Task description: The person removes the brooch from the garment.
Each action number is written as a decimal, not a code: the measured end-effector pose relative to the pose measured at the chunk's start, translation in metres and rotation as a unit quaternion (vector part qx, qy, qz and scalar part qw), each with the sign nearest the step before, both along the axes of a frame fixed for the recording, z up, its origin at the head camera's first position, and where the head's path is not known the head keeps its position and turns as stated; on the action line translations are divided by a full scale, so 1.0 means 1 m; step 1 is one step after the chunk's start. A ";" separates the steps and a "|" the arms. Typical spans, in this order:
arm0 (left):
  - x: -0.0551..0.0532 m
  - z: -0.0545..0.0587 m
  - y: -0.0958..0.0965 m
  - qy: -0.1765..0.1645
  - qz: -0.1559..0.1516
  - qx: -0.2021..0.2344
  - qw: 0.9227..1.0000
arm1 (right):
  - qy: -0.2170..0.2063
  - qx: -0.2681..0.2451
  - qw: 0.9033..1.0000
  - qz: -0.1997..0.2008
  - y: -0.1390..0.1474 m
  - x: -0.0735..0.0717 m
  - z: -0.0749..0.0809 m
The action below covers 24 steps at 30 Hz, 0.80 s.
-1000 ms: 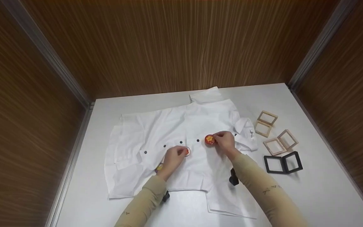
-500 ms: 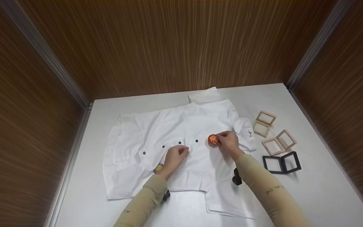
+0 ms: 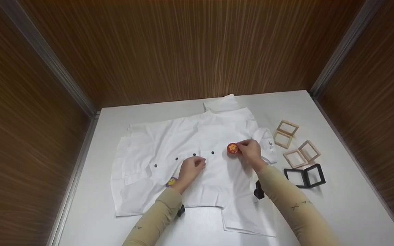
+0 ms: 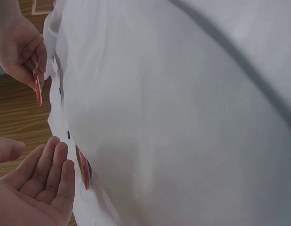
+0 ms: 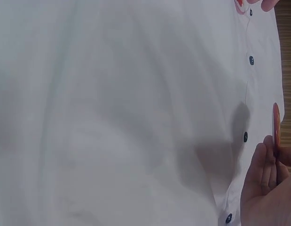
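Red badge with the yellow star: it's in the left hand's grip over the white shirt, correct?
Not the left: the head view shows the right hand holding the red badge over the white shirt.

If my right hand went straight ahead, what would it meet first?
Your right hand would likely meet the white shirt beyond the round red badge it holds, though depth is unclear.

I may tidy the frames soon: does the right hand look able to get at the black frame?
Probably yes: nothing seems to stand between the right hand and the black frame, though that hand pinches a red disc it may need to release.
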<state>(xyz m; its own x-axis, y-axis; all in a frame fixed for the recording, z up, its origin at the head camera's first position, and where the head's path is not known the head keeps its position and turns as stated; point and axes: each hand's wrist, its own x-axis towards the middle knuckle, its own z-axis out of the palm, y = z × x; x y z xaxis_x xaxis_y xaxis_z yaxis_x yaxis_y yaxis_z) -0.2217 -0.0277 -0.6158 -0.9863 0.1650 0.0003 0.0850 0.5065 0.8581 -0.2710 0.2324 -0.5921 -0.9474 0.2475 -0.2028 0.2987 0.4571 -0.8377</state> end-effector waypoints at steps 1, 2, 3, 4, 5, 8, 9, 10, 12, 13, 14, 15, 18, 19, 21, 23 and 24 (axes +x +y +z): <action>0.000 0.000 0.000 0.004 -0.001 -0.002 1.000 | -0.001 -0.001 1.000 -0.001 0.000 0.000 0.002; -0.001 0.000 0.001 0.005 -0.002 -0.003 1.000 | -0.003 -0.004 1.000 -0.002 0.000 0.000 0.003; -0.001 0.000 0.001 0.008 -0.002 -0.004 1.000 | -0.003 -0.005 1.000 -0.004 0.000 -0.001 0.004; -0.001 0.000 0.002 0.008 -0.002 -0.005 1.000 | -0.002 -0.007 1.000 -0.005 0.000 -0.001 0.006; -0.001 0.000 0.003 0.007 -0.002 -0.006 1.000 | -0.002 -0.010 1.000 -0.005 0.000 -0.001 0.007; -0.001 0.001 0.005 0.005 -0.002 -0.007 1.000 | -0.006 -0.028 1.000 -0.011 0.001 -0.003 0.010; -0.001 0.001 0.005 0.002 -0.002 -0.007 1.000 | -0.006 -0.036 0.999 -0.013 0.002 -0.003 0.011; -0.001 0.002 0.006 0.000 -0.002 -0.007 1.000 | -0.008 -0.047 0.999 -0.015 0.003 -0.004 0.012; -0.001 0.002 0.007 -0.001 -0.003 -0.006 1.000 | -0.005 -0.060 0.998 -0.019 0.005 -0.005 0.013; -0.001 0.003 0.008 -0.002 -0.002 -0.006 1.000 | -0.004 -0.067 0.998 -0.021 0.006 -0.005 0.013; -0.001 0.003 0.008 -0.003 -0.002 -0.005 1.000 | -0.003 -0.070 0.997 -0.023 0.008 -0.005 0.013; -0.001 0.003 0.009 -0.003 -0.003 -0.005 1.000 | -0.002 -0.072 0.997 -0.024 0.009 -0.005 0.013; 0.000 0.002 0.010 -0.002 -0.006 -0.007 1.000 | 0.000 -0.070 0.997 -0.031 0.013 -0.005 0.013; 0.000 0.002 0.010 -0.002 -0.007 -0.008 1.000 | 0.001 -0.070 0.997 -0.032 0.014 -0.005 0.013; 0.001 0.002 0.011 -0.001 -0.010 -0.010 1.000 | 0.000 -0.066 0.997 -0.037 0.017 -0.004 0.012; 0.002 0.002 0.012 0.000 -0.012 -0.013 1.000 | 0.002 -0.063 0.997 -0.040 0.019 -0.003 0.013; 0.002 0.002 0.013 0.001 -0.013 -0.014 1.000 | 0.003 -0.062 0.997 -0.041 0.021 -0.003 0.013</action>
